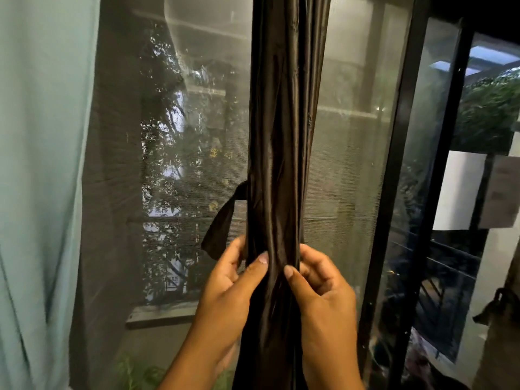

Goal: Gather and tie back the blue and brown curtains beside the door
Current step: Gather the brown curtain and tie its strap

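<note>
We pinch the gathered brown curtain (281, 164) with our left hand (228, 285) and right hand (318, 288), but the smooth cloth may slide apart if the loose tie strip (222, 220) stays slack.

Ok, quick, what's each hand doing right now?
Left hand: grips the gathered brown curtain, thumb across its front.
Right hand: pinches the same curtain from the other side.

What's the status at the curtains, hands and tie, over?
Left hand and right hand both pinch the gathered dark brown satin curtain. Brown fabric tie strip hangs loose at left, not wrapped. Pale blue curtain hangs untied. Nothing obstructing.
</note>
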